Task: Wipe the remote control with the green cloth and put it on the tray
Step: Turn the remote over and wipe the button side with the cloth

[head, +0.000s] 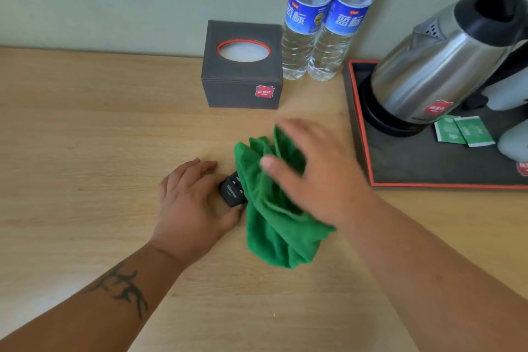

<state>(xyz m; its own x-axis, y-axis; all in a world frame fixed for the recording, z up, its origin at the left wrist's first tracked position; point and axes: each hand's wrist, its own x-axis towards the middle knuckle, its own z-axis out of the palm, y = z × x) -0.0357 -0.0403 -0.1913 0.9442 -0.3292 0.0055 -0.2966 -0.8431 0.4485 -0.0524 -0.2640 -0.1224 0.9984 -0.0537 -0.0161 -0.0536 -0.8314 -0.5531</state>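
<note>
**Head view: wiping the remote, tray waiting on the right**

Head view is giving me the whole table [85, 128]. I am pinning the remote control [233, 191] down with my left hand [194, 203], its grip pressed together around the near end, thumb under one edge and fingers over the other, presumably so it does not slide while being rubbed. Only that short black end is showing; the rest is lying under the green cloth [274, 220], which is bunched and draped across it. My right hand [314, 171] is lying over the cloth with fingers spread and blurred, so I cannot tell whether its grip is pinching the fabric or just pressing on it.

The tray [360, 134] is sitting near on the right, already carrying a kettle [437, 66] and green sachets [463, 131]; I judge the bare near part the likeliest landing spot. A tissue box [243, 66] and two water bottles [320, 23] are standing behind, well clear of that path.
</note>
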